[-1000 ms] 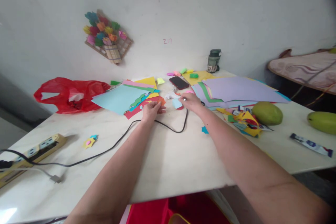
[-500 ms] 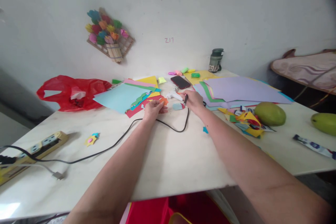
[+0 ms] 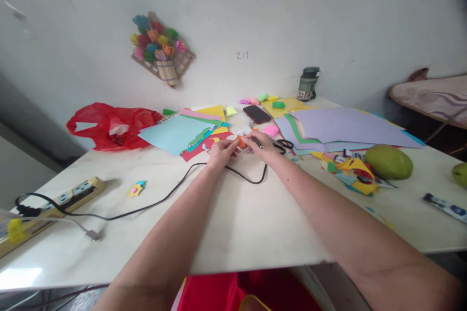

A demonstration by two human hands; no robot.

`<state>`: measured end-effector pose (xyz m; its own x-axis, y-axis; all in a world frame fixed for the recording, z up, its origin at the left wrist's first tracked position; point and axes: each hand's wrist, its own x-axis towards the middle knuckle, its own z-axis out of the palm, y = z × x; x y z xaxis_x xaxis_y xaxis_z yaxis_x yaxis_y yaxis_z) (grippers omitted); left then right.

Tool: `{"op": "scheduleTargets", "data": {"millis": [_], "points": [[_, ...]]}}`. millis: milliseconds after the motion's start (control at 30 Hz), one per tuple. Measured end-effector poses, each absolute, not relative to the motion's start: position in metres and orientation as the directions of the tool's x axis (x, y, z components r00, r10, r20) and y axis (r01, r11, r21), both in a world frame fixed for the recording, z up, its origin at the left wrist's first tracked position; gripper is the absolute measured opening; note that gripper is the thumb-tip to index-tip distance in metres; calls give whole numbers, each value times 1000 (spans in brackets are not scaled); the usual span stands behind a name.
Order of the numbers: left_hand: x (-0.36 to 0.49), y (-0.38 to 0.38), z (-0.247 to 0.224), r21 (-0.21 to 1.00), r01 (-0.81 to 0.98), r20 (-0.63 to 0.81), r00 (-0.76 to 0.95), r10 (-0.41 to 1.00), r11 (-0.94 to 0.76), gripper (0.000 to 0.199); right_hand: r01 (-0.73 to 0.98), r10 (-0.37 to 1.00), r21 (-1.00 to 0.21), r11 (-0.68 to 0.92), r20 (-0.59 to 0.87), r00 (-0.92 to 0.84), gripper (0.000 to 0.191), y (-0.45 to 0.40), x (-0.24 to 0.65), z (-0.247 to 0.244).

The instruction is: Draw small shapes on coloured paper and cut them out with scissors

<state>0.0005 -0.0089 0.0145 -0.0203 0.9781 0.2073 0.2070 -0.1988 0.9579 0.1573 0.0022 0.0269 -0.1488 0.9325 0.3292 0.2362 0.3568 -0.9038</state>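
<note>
On a white table, colored papers [image 3: 321, 124].

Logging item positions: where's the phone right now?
Head view, far side of the table, just right of center: the phone lies flat beyond the hands, left of the lilac paper.

Both hands [image 3: 241, 148] pinch a small orange piece [image 3: 242, 142] above the table [image 3: 251, 223].

1. A colourful flower bouquet [image 3: 156, 43] hangs on the wall [image 3: 328, 19], left of a handwritten "217" [image 3: 242, 55];
2. a green tumbler [image 3: 308, 84] stands upright on the bench [image 3: 251, 223];
3. a red plastic bag [image 3: 113, 129] lies left; two green fruits [image 3: 388, 162] lie apart, right.
</note>
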Motion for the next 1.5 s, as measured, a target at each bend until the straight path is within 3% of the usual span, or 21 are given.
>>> {"op": "scheduleTargets", "data": {"millis": [100, 167, 267, 633, 900, 1133, 1300, 1500], "points": [[-11, -6, 21, 901, 397, 294, -265, 918, -174, 40, 192, 942, -922, 337, 328, -77, 21, 2, 157, 26], [-23, -5, 26, 838, 545, 312, -468, 827, -7, 37, 162, 945, -931, 327, 323, -52, 19, 2, 157, 26], [-41, -4, 30, 742, 641, 325, -600, 731, 196, 31, 139, 947, -936, 323, 319, -51, 19, 1, 157, 27], [-58, 9, 11, 417, 874, 350, -408, 843, 249, 35, 133, 947, -938, 321, 316, -58, 18, -1, 153, 24], [-65, 17, 4, 517, 820, 288, -437, 852, 246, 45, 144, 950, -939, 313, 308, -57, 17, 0, 153, 24], [-67, 19, 6, 486, 843, 255, -389, 885, 230, 51, 147, 952, -941, 306, 301, -51, 19, 3, 153, 20], [-70, 22, 6, 549, 809, 233, -390, 891, 211, 55, 142, 950, -939, 312, 308, -51, 22, 3, 153, 20], [-72, 23, 4, 594, 782, 244, -398, 884, 188, 51, 150, 951, -939, 309, 306, -46, 20, 3, 154, 20]]}}
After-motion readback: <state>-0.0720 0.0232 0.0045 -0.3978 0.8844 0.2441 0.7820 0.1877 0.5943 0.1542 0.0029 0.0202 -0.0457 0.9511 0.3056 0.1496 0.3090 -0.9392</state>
